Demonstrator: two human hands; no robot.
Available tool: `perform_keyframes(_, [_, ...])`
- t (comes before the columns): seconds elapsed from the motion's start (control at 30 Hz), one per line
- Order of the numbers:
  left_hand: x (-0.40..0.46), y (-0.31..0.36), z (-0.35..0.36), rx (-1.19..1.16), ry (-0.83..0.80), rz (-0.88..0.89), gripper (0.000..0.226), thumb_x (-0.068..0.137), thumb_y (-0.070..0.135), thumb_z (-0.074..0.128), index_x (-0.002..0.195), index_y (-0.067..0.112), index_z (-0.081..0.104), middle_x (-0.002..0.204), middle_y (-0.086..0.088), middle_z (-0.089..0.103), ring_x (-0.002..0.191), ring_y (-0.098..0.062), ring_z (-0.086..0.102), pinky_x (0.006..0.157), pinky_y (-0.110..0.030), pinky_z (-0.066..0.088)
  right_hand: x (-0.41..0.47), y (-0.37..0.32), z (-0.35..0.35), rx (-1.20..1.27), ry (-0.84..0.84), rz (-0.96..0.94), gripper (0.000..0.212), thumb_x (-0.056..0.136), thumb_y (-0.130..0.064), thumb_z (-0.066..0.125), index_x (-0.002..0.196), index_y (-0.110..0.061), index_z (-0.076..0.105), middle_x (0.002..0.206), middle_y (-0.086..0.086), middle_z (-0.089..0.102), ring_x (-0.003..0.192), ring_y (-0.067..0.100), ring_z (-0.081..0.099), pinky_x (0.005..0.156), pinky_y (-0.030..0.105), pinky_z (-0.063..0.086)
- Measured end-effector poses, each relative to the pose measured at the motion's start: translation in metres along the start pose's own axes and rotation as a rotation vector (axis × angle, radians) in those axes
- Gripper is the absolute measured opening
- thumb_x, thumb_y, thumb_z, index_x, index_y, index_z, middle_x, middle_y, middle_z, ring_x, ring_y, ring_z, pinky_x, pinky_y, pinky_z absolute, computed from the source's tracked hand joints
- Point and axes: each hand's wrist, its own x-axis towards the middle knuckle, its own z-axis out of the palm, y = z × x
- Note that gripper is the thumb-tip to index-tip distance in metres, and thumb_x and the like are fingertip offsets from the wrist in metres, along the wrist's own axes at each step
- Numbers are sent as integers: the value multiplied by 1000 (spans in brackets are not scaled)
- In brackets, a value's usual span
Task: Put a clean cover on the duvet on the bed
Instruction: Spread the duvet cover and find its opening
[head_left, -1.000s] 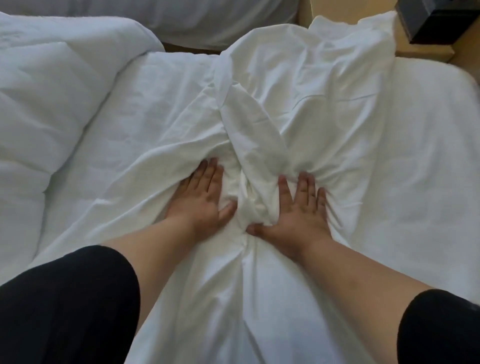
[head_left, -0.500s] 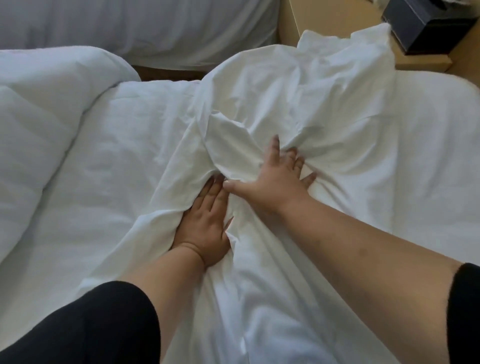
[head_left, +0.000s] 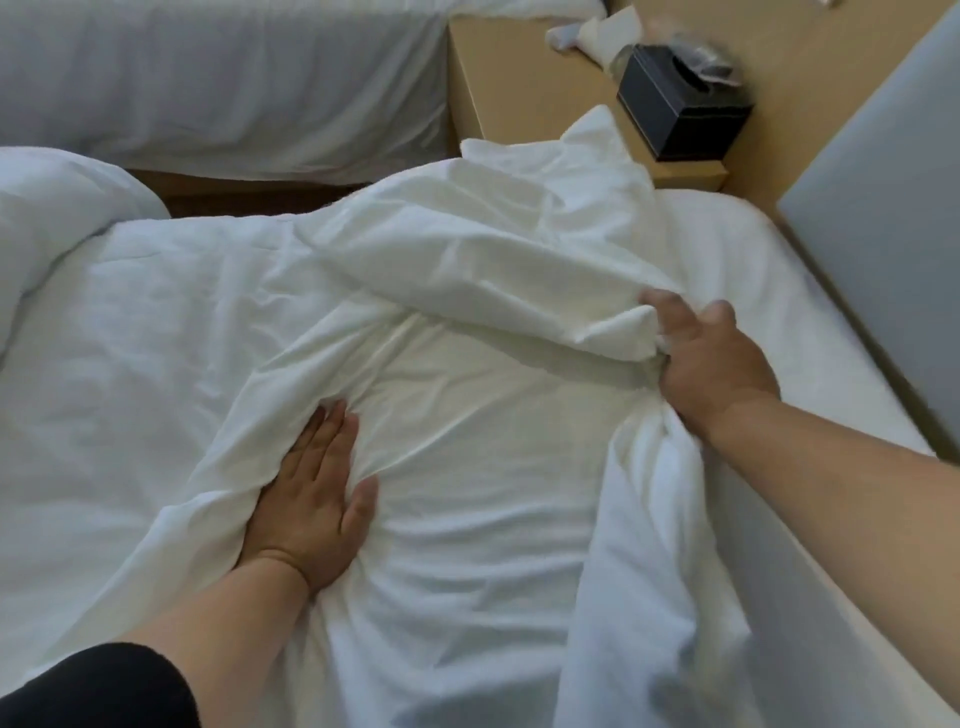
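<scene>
Your left hand (head_left: 306, 499) lies flat, fingers straight and together, pressing the white cover (head_left: 467, 447) down onto the bed (head_left: 737, 260), while your right hand (head_left: 711, 364) curls its fingers round a bunched fold of the same cover and lifts it toward the bed's right side. The cover sprawls, creased and part-opened, across the middle of the mattress; the puffy duvet (head_left: 57, 218) is heaped at the left edge, apparently not yet inside it.

The likely trouble is the cloth itself: pull too hard with your right hand while the left pins it and the fold may slip from your fingers or twist, leaving the opening harder to find. White on white, the cover's edge is also easy to lose against the sheet beneath.

The bed's surface is soft and rumpled. Beyond its head stands a pale wooden bedside cabinet (head_left: 509, 83) carrying a black box (head_left: 675, 114) with something crumpled on top, too blurred to name. A second white bed (head_left: 218, 73) sits across a narrow gap, and a grey panel (head_left: 883, 218) leans in at the right.
</scene>
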Motion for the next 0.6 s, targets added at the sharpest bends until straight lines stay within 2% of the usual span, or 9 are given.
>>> perform_keyframes(0.07, [1, 1, -1, -2, 5, 9, 77, 95, 56, 24, 158, 12, 23, 163, 7, 8, 147, 8, -14, 118, -13, -10, -3, 63, -20, -139, 17, 157, 48, 99, -32, 39, 145, -45, 32, 118, 18, 37, 87, 40, 55, 83, 44, 45])
perform_keyframes(0.17, [3, 1, 0, 2, -1, 15, 77, 94, 55, 26, 157, 10, 25, 164, 3, 14, 148, 7, -12, 118, -13, -8, -16, 143, -27, -319, -44, 484, 43, 98, -38, 43, 140, -26, 40, 124, 28, 44, 109, 49, 53, 95, 52, 47])
perform_keyframes(0.23, [5, 0, 1, 7, 0, 14, 78, 93, 54, 26, 157, 8, 27, 164, 0, 16, 148, 6, -11, 118, -13, -8, -18, 153, -18, -323, -85, 632, 53, 97, -41, 46, 144, -19, 34, 140, 27, 37, 128, 48, 41, 104, 57, 41])
perform_keyframes(0.27, [6, -1, 2, 14, 0, 16, 79, 93, 54, 26, 156, 7, 27, 164, -2, 18, 148, 5, -11, 118, -14, -8, -16, 145, -13, -304, -39, 627, 56, 99, -38, 44, 148, -12, 31, 146, 27, 33, 133, 46, 36, 107, 58, 37])
perform_keyframes(0.33, [7, -3, 3, 24, -10, 21, 79, 93, 52, 26, 155, 4, 29, 164, -6, 20, 150, 0, -6, 119, -15, -7, -15, 110, -4, -263, 97, 445, 63, 99, -32, 33, 153, 1, 24, 154, 30, 24, 141, 46, 28, 114, 61, 27])
perform_keyframes(0.37, [7, -3, 3, 28, -14, 25, 79, 93, 52, 27, 154, 3, 30, 164, -8, 21, 150, -4, -2, 120, -16, -6, -17, 89, 0, -238, 135, 310, 71, 95, -34, 34, 155, 1, 19, 159, 30, 17, 146, 46, 22, 118, 62, 19])
perform_keyframes(0.43, [6, -4, 3, 36, -16, 25, 79, 93, 51, 27, 154, 1, 30, 164, -10, 22, 151, -8, 2, 121, -17, -5, -28, 51, 10, -199, 177, -3, 91, 85, -50, 43, 159, -9, 10, 164, 26, 7, 152, 42, 11, 119, 64, 6])
perform_keyframes(0.53, [4, -1, 2, 38, -22, 15, 78, 93, 50, 27, 154, 1, 29, 164, -10, 22, 151, -4, -3, 120, -17, -6, -40, 12, 32, -235, 204, -465, 98, 76, -70, 46, 159, -30, 15, 166, 21, 8, 153, 38, 11, 115, 72, 6])
perform_keyframes(0.6, [3, 0, 2, 40, -9, 23, 77, 94, 49, 28, 153, 0, 30, 163, -12, 24, 150, 0, -7, 120, -16, -6, -26, -8, 36, -317, 78, -512, 89, 82, -73, 47, 158, -42, 12, 168, 17, 3, 154, 35, 5, 118, 69, 4])
